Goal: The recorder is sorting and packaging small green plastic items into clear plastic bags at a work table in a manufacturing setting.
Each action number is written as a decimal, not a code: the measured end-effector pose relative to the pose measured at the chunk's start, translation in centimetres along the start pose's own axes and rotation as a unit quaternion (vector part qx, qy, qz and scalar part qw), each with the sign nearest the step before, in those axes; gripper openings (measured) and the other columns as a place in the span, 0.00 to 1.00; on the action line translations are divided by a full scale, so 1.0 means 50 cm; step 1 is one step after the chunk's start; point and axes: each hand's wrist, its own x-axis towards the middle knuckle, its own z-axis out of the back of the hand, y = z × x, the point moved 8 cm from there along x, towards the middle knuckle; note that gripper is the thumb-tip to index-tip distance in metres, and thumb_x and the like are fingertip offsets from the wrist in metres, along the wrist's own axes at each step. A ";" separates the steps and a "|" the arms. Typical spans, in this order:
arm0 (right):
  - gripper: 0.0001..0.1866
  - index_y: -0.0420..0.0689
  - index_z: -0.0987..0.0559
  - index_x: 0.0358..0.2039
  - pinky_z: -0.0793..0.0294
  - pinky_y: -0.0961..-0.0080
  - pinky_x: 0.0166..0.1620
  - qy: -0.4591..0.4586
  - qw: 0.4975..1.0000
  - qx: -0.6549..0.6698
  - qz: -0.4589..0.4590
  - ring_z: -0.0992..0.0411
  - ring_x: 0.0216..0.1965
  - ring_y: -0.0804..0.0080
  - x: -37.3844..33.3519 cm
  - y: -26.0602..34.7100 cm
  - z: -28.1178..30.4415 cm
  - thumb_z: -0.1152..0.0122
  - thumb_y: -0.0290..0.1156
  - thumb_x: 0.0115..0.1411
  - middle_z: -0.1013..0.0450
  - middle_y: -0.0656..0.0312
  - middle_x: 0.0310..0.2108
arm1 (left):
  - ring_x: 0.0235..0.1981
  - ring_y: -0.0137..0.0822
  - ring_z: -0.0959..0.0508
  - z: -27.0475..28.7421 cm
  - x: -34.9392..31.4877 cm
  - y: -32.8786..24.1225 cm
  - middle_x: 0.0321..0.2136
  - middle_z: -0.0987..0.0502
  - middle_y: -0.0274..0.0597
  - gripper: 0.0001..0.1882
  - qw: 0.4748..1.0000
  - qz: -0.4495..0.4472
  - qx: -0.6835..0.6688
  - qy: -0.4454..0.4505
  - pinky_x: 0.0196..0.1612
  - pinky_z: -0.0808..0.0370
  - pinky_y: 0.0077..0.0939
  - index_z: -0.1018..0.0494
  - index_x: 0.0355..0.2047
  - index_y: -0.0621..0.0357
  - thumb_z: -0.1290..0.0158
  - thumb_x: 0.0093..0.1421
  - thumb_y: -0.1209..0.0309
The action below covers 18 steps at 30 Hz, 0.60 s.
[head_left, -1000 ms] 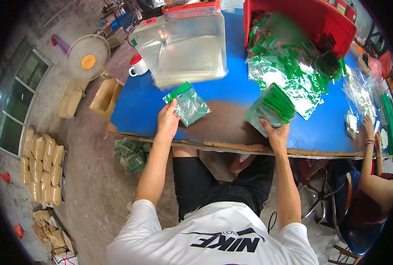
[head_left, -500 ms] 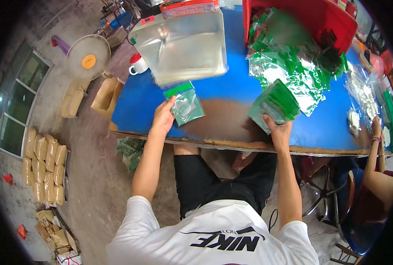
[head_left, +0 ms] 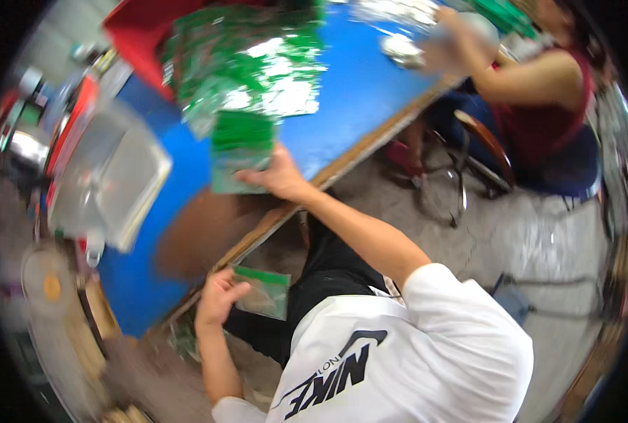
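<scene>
A small clear plastic packet with a green top strip (head_left: 266, 293) is gripped at one end by my left hand (head_left: 216, 299), just off the table's front edge, above my lap. My right hand (head_left: 275, 176) holds a stack of green-topped plastic packets (head_left: 242, 144) over the blue table (head_left: 360, 81), thumb across the top. Directly beyond that stack, many more green and clear packets (head_left: 247, 56) lie in a shiny heap. The picture is smeared by motion, so what lies inside the packets cannot be made out.
A red bin (head_left: 141, 42) lies on its side behind the heap. Large clear plastic sheets (head_left: 109, 176) are stacked at the left. On the right, a person in a dark red top (head_left: 546, 102) sits at the table, handling silvery packets (head_left: 400, 48). A chair (head_left: 479, 141) stands nearby.
My view has swung to the right, bringing the seated person further in. My left hand has moved its packet off the table toward my lap. My right hand still holds the stack.
</scene>
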 end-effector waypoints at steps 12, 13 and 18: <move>0.50 0.38 0.37 0.61 0.30 0.69 0.58 -0.064 0.979 0.192 -0.005 0.28 0.53 0.64 -0.015 -0.011 0.069 0.18 0.35 0.41 0.26 0.51 0.50 | 0.48 0.37 0.22 -0.265 0.326 0.218 0.46 0.22 0.40 0.15 0.942 0.240 -0.230 -0.051 0.52 0.25 0.37 0.27 0.48 0.61 0.41 0.62 0.72; 0.49 0.39 0.37 0.63 0.32 0.70 0.59 -0.041 0.980 0.194 -0.023 0.30 0.54 0.66 -0.017 -0.009 0.067 0.18 0.34 0.42 0.28 0.54 0.52 | 0.48 0.37 0.22 -0.280 0.368 0.246 0.46 0.22 0.40 0.15 0.942 0.241 -0.227 -0.046 0.52 0.25 0.37 0.27 0.48 0.61 0.41 0.62 0.72; 0.54 0.40 0.42 0.68 0.34 0.69 0.61 -0.016 0.984 0.172 -0.052 0.33 0.57 0.66 -0.020 -0.012 0.035 0.19 0.34 0.43 0.30 0.54 0.56 | 0.51 0.39 0.23 -0.384 0.622 0.291 0.52 0.23 0.40 0.13 0.927 0.209 -0.311 -0.030 0.59 0.29 0.44 0.27 0.48 0.56 0.43 0.66 0.65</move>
